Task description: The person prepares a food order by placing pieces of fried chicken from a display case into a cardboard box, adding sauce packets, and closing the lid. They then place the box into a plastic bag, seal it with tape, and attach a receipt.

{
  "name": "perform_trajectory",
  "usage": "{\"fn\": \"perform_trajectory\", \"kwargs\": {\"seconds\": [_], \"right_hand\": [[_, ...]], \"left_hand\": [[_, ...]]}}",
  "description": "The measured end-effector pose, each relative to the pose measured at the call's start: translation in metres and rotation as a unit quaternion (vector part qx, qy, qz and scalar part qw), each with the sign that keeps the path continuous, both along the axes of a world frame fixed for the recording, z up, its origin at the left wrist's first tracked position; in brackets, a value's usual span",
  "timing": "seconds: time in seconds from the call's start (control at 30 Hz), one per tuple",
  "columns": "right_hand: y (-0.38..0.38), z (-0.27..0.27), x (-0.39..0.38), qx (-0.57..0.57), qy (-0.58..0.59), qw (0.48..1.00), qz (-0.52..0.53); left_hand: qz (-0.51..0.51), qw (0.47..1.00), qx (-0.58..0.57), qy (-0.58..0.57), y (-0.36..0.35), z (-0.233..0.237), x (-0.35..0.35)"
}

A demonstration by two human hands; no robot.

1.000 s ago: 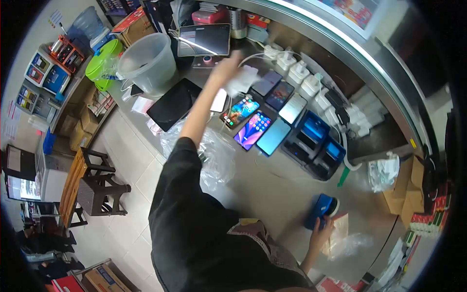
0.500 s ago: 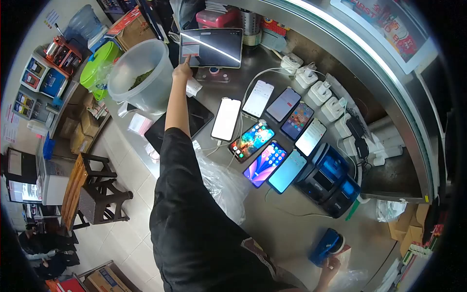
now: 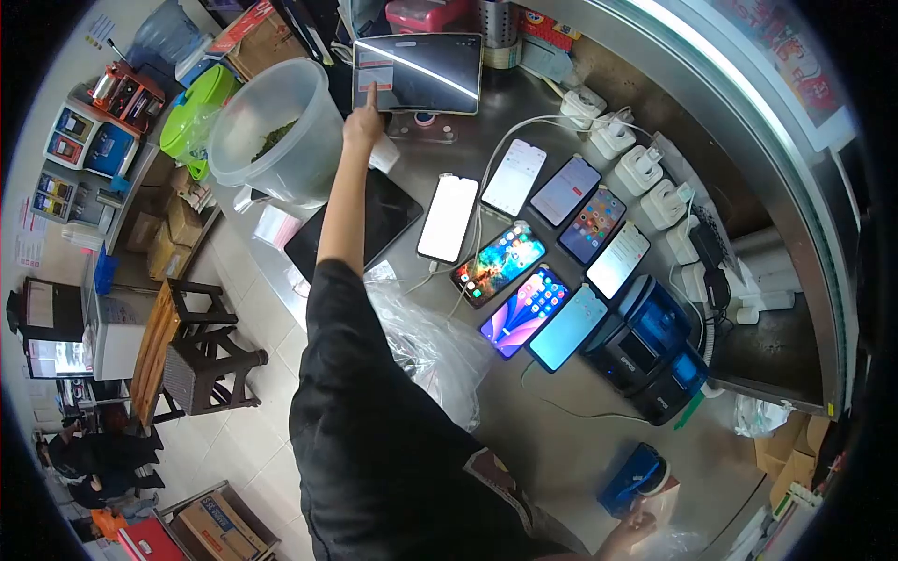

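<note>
My left hand (image 3: 363, 123) reaches far forward, its index finger stretched out and the others curled. Its fingertip is at a light panel on the screen of a tablet (image 3: 430, 79) propped at the back of the metal counter; whether it touches cannot be told. At the lower right, my right hand (image 3: 629, 535) has bent fingers beside a blue object with a round roll (image 3: 629, 479), which looks like a tape dispenser. A pale pinkish paper (image 3: 666, 500) lies against those fingers. What they hold, if anything, is hard to make out.
Several lit phones, including a white-screened one (image 3: 448, 218), lie on the counter. White plug adapters (image 3: 639, 170) line the right edge with cables. A black-and-blue printer (image 3: 645, 351), plastic bag (image 3: 435, 355), dark tablet (image 3: 379, 220) and clear tub (image 3: 276, 140) surround my arm.
The view has shifted slightly, moving the counter items to the right. My left index fingertip has moved a little higher over the tablet's light panel. My right hand stays beside the blue object.
</note>
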State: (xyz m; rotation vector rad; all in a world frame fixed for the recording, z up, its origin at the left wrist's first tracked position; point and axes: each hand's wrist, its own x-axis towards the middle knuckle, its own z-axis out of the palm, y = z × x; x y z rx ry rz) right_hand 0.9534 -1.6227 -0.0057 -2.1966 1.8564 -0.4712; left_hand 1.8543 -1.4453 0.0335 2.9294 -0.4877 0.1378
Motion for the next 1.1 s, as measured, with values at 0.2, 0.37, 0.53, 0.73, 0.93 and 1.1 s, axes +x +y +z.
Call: {"fn": "perform_trajectory", "kwargs": {"seconds": [0.2, 0.37, 0.53, 0.73, 0.93, 1.1], "right_hand": [[0.029, -0.01, 0.024, 0.106, -0.212, 0.962, -0.139], [0.039, 0.006, 0.051, 0.145, -0.324, 0.933, -0.061], [0.04, -0.028, 0.043, 0.161, -0.329, 0.925, -0.104], [0.07, 0.002, 0.083, 0.162, -0.595, 0.777, -0.124], [0.114, -0.013, 0.083, 0.14, -0.588, 0.775, -0.183], [0.099, -0.026, 0.054, 0.057, -0.317, 0.934, -0.153]], "left_hand": [[-0.195, 0.937, -0.282, 0.064, 0.001, 0.034, -0.118], [-0.364, 0.873, -0.231, 0.23, 0.004, 0.099, -0.203], [-0.425, 0.784, -0.322, 0.319, 0.01, 0.166, -0.314], [-0.494, 0.743, -0.331, 0.307, 0.015, 0.146, -0.431], [-0.469, 0.707, -0.291, 0.442, 0.009, 0.124, -0.514], [-0.515, 0.687, -0.271, 0.435, -0.001, 0.138, -0.541]]}}
